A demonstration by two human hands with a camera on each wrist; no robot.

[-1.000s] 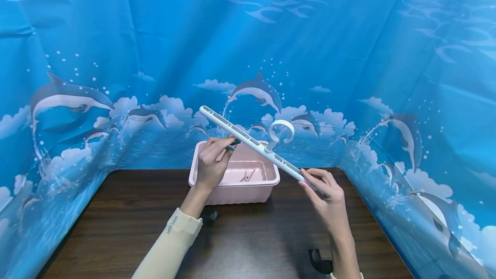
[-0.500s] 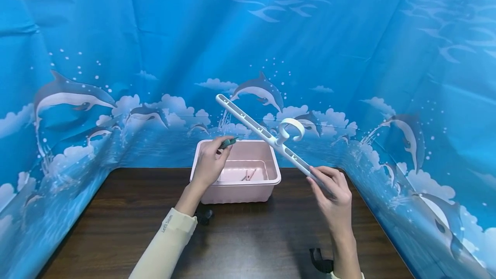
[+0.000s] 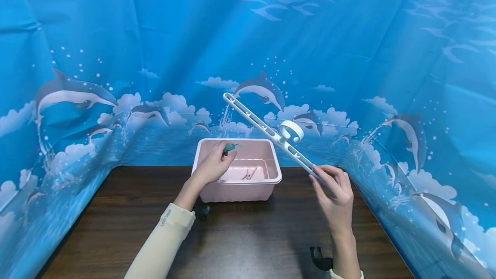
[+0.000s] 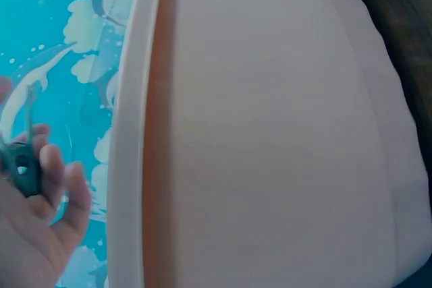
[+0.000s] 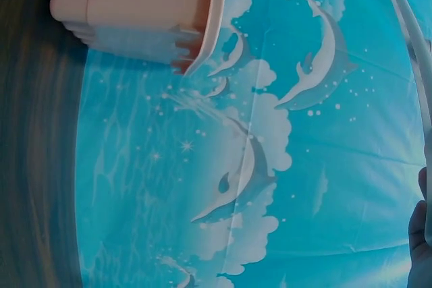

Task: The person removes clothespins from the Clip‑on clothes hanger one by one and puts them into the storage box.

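Note:
My left hand [image 3: 212,166] pinches a green clothespin [image 3: 230,147] over the left part of a pink plastic bin [image 3: 237,192]. In the left wrist view the clothespin [image 4: 24,170] sits between thumb and fingers, beyond the bin's rim [image 4: 131,133]. My right hand [image 3: 335,195] grips the lower right end of a white slotted hanger [image 3: 255,120] with a curled hook [image 3: 292,129]. The hanger slants up to the left in the air, and its far end rises above the bin. At the right wrist view's edge, the hanger [image 5: 413,38] shows only partly.
Inside the bin lies a pinkish clothespin [image 3: 249,174]. The bin stands at the back of a dark wooden table [image 3: 248,236]. Blue curtains printed with dolphins [image 3: 248,46] enclose the table's back and sides. Black straps [image 3: 320,259] hang by the wrists.
The left hand has drawn away from the hanger and lowered over the bin with the green clothespin. The hanger has shifted up and to the right in the right hand.

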